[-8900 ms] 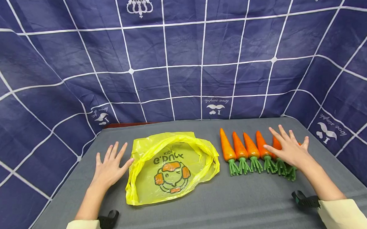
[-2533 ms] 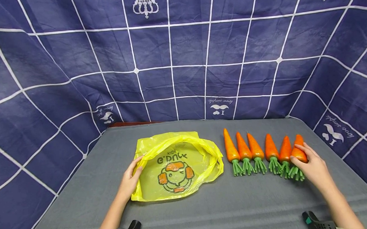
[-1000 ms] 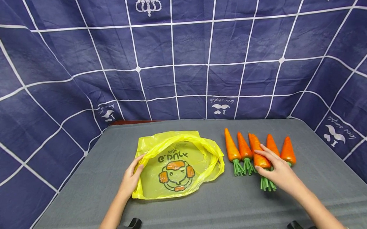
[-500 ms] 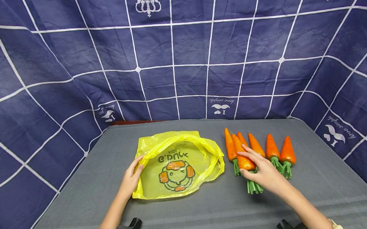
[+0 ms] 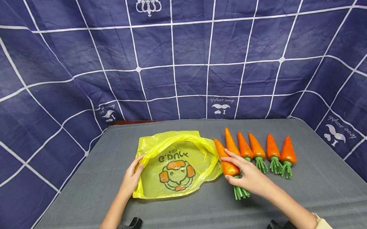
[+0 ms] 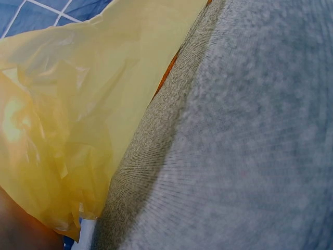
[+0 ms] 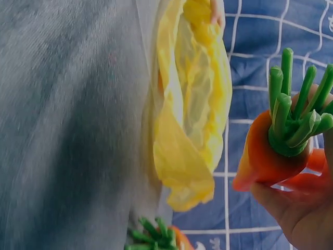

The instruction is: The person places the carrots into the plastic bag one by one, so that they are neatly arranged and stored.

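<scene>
A yellow plastic bag (image 5: 176, 175) with a duck print lies on the grey cloth, its mouth spread. My left hand (image 5: 132, 180) pinches its left rim; part of that hand (image 6: 26, 226) shows beside the yellow film in the left wrist view. Between thumb and fingers, my right hand (image 5: 249, 176) grips an orange carrot (image 5: 225, 162) just right of the bag's mouth. In the right wrist view its green stalks (image 7: 294, 125) face the camera, and the carrot is held above the cloth. Several other carrots (image 5: 272, 148) lie in a row to the right.
Grey cloth (image 5: 205, 214) covers the table. A blue curtain with white lines (image 5: 187, 47) stands behind and at both sides. A strip of reddish-brown edge (image 5: 132, 122) shows at the back left. Each wrist wears a black strap mount (image 5: 131, 227).
My right hand has lifted the rightmost carrot and carried it left over the row to the bag's right side. My left hand moved onto the bag's left rim and stays there.
</scene>
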Action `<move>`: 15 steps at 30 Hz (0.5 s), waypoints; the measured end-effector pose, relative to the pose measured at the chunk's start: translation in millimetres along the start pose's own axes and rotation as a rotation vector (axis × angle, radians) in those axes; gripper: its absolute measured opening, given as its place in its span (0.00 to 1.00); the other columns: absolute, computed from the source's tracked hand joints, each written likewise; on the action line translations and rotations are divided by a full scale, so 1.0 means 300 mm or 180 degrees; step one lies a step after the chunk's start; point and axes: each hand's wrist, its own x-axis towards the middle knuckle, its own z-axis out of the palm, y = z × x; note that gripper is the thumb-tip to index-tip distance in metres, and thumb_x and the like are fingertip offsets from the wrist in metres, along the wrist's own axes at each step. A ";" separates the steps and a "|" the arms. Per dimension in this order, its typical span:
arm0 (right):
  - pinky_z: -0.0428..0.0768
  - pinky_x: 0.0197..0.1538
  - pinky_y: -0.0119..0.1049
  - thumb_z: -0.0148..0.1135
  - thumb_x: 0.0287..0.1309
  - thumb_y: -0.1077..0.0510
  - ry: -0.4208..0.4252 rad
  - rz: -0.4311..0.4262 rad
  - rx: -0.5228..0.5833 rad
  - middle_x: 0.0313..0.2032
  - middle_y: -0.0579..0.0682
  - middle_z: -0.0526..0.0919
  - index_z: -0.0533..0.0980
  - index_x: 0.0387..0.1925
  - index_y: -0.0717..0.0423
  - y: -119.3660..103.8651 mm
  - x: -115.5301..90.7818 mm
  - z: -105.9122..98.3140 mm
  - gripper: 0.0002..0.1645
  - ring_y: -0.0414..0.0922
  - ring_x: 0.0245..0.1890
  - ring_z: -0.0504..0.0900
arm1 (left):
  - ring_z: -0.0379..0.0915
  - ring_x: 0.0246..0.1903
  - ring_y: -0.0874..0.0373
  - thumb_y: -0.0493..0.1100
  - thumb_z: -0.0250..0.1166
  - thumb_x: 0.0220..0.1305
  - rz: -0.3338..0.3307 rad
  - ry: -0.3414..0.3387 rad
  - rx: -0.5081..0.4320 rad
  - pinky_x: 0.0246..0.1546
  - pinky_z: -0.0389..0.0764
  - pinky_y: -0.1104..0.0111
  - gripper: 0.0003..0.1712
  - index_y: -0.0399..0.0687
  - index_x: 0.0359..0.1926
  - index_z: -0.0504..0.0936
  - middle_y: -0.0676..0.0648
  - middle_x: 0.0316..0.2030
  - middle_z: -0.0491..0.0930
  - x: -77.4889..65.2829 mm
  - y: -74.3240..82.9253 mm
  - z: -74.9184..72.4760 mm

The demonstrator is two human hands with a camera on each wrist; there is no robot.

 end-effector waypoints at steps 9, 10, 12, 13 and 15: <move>0.73 0.51 0.48 0.65 0.45 0.53 -0.0235 -0.0100 0.0141 0.63 0.47 0.66 0.73 0.54 0.45 -0.055 0.023 0.058 0.29 0.50 0.57 0.72 | 0.55 0.60 0.72 0.45 0.47 0.69 -0.0089 0.0026 0.0098 0.50 0.54 0.92 0.22 0.45 0.62 0.66 0.39 0.62 0.64 -0.003 0.000 -0.001; 0.74 0.51 0.47 0.65 0.46 0.52 -0.0264 -0.0113 0.0131 0.63 0.47 0.66 0.73 0.54 0.45 -0.060 0.025 0.065 0.29 0.50 0.57 0.72 | 0.56 0.60 0.68 0.45 0.47 0.69 -0.0091 0.0023 0.0093 0.50 0.54 0.92 0.22 0.44 0.62 0.65 0.38 0.62 0.64 -0.004 0.002 -0.001; 0.74 0.51 0.46 0.64 0.46 0.52 -0.0319 -0.0149 0.0121 0.64 0.47 0.66 0.73 0.54 0.45 -0.068 0.032 0.076 0.28 0.49 0.57 0.72 | 0.56 0.62 0.60 0.45 0.47 0.69 -0.0101 0.0014 0.0067 0.50 0.55 0.92 0.22 0.44 0.62 0.65 0.38 0.62 0.64 -0.005 0.007 -0.002; 0.74 0.50 0.46 0.64 0.47 0.51 -0.0341 -0.0172 0.0115 0.64 0.48 0.66 0.72 0.54 0.44 -0.072 0.035 0.082 0.28 0.49 0.57 0.73 | 0.56 0.62 0.57 0.45 0.47 0.69 -0.0103 0.0011 0.0060 0.50 0.55 0.92 0.22 0.44 0.62 0.65 0.38 0.62 0.64 -0.006 0.010 -0.002; 0.74 0.51 0.48 0.63 0.47 0.51 -0.0395 -0.0222 0.0150 0.64 0.48 0.65 0.72 0.54 0.45 -0.080 0.042 0.092 0.28 0.51 0.58 0.72 | 0.55 0.62 0.51 0.44 0.46 0.69 -0.0112 0.0003 0.0020 0.50 0.55 0.92 0.22 0.43 0.62 0.65 0.38 0.62 0.64 -0.006 0.015 -0.003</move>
